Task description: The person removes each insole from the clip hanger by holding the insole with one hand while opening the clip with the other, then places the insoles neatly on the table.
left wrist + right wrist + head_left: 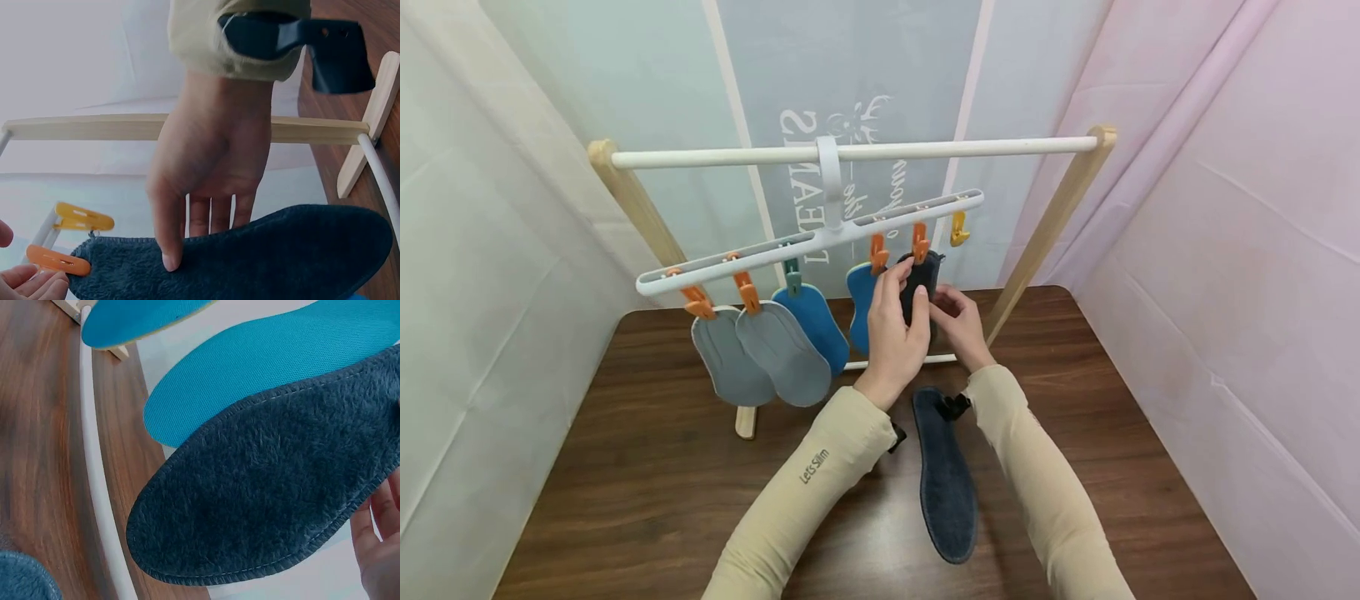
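Note:
A dark blue, fuzzy insole [287, 256] hangs lengthwise below an orange clip [59, 259], whose tip overlaps the insole's narrow end. My right hand [215, 150] pinches the edge midway along, thumb on the fuzzy face and fingers behind it. In the head view my left hand [895, 333] reaches up the insole's left side, fingertips right at the clip. Its thumb stands apart from the clip and overlaps the insole. The right hand [961, 327] is lower, at the opposite edge. A matching dark insole [947, 483] lies on the table below.
A white hanger [842, 236] slants from the rod [722, 157] of a wooden-legged rack. Grey insoles [730, 358] and blue insoles [808, 325] hang to the left from orange and green clips. A yellow clip [958, 229] hangs bare at the right end. Light sheets surround the table.

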Demonstrator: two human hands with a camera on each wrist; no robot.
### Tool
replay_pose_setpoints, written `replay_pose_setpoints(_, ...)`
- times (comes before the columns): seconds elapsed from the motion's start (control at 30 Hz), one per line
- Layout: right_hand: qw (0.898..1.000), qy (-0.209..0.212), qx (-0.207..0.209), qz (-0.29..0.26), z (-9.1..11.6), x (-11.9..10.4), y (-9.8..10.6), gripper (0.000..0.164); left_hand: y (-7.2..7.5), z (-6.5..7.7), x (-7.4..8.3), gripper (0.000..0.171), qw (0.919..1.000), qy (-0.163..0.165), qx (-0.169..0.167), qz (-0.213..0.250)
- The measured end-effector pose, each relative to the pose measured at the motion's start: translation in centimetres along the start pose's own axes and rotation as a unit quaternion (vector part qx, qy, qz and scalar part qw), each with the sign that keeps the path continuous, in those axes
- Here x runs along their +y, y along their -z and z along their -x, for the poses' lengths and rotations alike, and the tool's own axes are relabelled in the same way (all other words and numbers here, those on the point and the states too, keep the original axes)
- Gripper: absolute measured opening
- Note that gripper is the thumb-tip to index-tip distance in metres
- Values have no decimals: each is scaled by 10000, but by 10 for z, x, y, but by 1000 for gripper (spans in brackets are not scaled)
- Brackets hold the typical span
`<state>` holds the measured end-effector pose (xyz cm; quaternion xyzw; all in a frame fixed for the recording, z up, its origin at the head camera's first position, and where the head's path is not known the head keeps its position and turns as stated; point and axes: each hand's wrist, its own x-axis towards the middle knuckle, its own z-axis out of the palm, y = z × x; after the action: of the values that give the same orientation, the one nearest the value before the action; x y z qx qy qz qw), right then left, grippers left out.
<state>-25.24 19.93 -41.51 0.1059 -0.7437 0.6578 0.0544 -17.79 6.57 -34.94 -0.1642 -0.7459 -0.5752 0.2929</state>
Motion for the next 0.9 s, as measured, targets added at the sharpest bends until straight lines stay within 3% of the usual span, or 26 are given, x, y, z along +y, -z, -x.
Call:
replay_pose_setpoints(0.17, 10000, -23, 66, -16, 11, -5, 4, 18, -1, -1, 2, 39, 9999, -118, 0, -40)
replay_pose_setpoints(0.37, 9993, 308, 189, 120, 23, -8, 4, 20, -2, -2, 5, 40, 9999, -157, -29, -57)
replay_pose_setpoints(0.5, 9994, 233, 267, 7, 28, -4, 5, 17, -2, -4, 7, 42, 9998, -168, -39, -37)
replay_pose_setpoints(0.77, 9980, 327, 335, -418, 42, 4, 7, 9, -5, -9, 7, 51, 9976, -12, -585, -373)
replay_pose_setpoints(0.9, 9964, 340, 314, -706, 49, 4, 7, 14, -7, -11, 7, 50, 9974, 105, -651, -291)
